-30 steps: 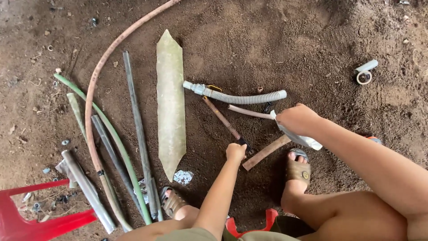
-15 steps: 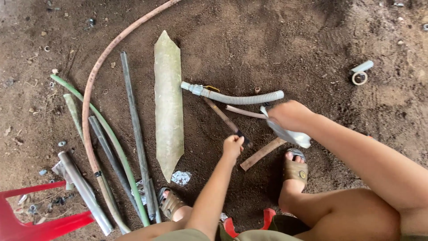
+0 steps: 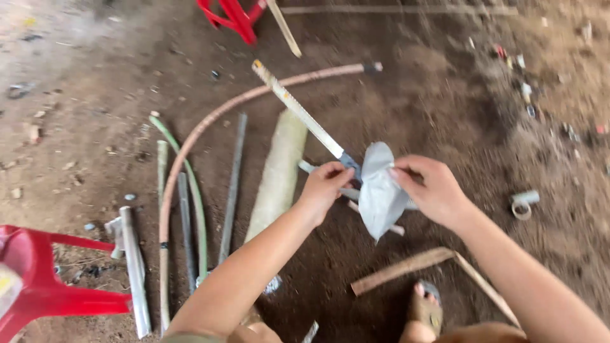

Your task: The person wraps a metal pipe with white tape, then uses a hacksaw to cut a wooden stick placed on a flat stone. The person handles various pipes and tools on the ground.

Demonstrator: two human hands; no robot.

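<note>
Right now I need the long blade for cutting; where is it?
In the head view, centre: the left hand grips the long blade at its handle, beside the grey sheet the right hand holds.

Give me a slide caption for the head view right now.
Left hand grips a long blade by its handle while right hand holds a pale sheet against it, above pipes on dirt.

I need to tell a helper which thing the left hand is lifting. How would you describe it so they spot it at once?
Start at the two hands over the dirt floor. The left hand grips the dark handle of a long saw blade that slants up towards the red chair. Unlike the pipes on the ground, it is flat, pale and raised.
</note>
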